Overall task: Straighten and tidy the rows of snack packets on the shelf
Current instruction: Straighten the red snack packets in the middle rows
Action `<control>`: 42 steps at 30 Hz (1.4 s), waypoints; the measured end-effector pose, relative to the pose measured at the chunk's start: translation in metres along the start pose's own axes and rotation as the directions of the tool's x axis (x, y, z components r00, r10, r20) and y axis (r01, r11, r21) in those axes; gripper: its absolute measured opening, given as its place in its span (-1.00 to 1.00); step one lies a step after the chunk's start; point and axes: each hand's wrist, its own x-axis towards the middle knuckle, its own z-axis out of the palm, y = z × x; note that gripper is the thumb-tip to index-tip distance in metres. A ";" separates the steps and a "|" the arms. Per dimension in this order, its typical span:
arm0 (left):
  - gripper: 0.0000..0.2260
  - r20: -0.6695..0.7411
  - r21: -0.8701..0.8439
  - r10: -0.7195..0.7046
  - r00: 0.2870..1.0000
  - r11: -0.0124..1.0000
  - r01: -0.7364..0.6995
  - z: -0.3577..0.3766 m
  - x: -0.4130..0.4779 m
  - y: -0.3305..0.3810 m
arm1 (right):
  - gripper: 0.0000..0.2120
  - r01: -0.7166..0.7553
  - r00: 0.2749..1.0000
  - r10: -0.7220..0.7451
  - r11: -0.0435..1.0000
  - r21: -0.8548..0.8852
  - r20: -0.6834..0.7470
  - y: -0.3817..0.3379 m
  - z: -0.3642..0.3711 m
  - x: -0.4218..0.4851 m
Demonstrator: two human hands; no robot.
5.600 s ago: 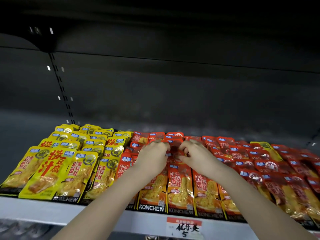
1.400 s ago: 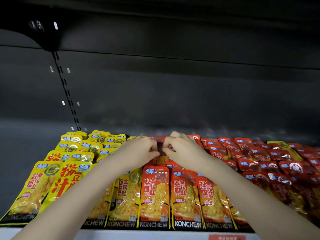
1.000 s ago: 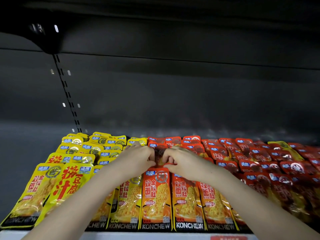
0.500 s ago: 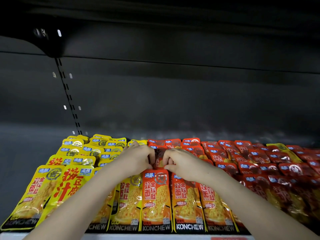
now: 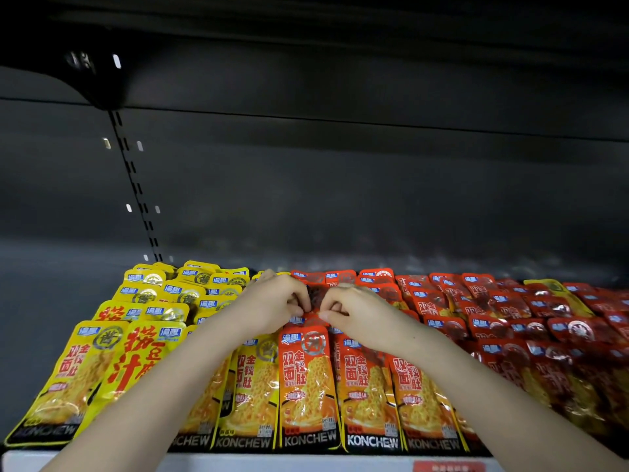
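Since 1.4 s ago, both hands have drawn slightly toward the shelf front, uncovering the back-row packet tops. Left hand (image 5: 272, 304): fingers (image 5: 301, 303) curled, thumb and fingertips pinching the left edge of a dark-red glossy snack packet (image 5: 315, 294). Right hand (image 5: 357, 313): curled likewise, pinching the same packet's right edge. The held packet lies in the orange-red column, behind the front orange-red foil packet (image 5: 308, 386) marked KONCHEW, near mid-depth of the shelf. Left of this column are overlapping rows of yellow foil packets (image 5: 78, 379). Right of it are rows of red foil packets (image 5: 510, 301), with one stray yellow packet (image 5: 551, 291) lying among them at the back. All packets rest on the white shelf board (image 5: 238, 463), which carries a red price label (image 5: 449, 467) on its front edge.
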 end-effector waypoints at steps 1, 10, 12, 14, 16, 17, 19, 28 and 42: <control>-0.85 -0.012 -0.007 0.001 1.000 1.000 -0.001 0.001 0.001 0.000 | -0.87 -0.007 1.000 0.007 1.000 -0.006 0.009 0.000 0.000 0.000; -0.87 -0.174 -0.015 -0.028 0.984 1.000 0.026 0.013 0.006 0.001 | -0.88 -0.121 0.992 0.122 0.991 0.061 -0.011 0.000 -0.002 0.012; -0.88 -0.179 -0.001 -0.016 0.984 1.000 0.016 0.014 0.005 -0.002 | -0.88 -0.121 0.993 0.121 0.992 0.039 -0.012 -0.001 -0.001 0.013; -0.88 -0.213 0.000 0.001 0.977 1.000 -0.001 0.013 0.002 -0.003 | -0.89 -0.124 0.992 0.125 0.992 0.024 -0.015 -0.003 -0.001 0.012; -0.89 -0.270 0.011 0.025 0.963 1.000 -0.023 0.010 -0.001 -0.004 | -0.89 -0.110 0.993 0.110 0.994 0.006 -0.045 -0.004 -0.002 0.010; -0.90 -0.289 0.008 0.030 0.957 1.000 -0.029 0.008 -0.004 -0.005 | -0.89 -0.094 0.993 0.093 0.996 -0.004 -0.073 -0.005 -0.003 0.008; -0.93 -0.286 -0.029 0.017 0.958 0.999 -0.026 0.004 -0.011 -0.008 | -0.86 -0.058 0.992 0.056 0.998 -0.016 -0.115 -0.009 -0.005 0.002; -0.75 -0.034 0.169 0.007 0.999 0.986 -0.001 0.002 -0.037 -0.002 | -0.81 -0.054 0.998 0.054 0.999 0.000 0.041 -0.017 0.003 -0.019; -0.84 -0.037 0.086 -0.015 0.999 0.996 0.018 0.006 -0.033 0.004 | -0.85 -0.095 0.995 0.096 0.994 0.053 -0.017 -0.014 0.006 -0.025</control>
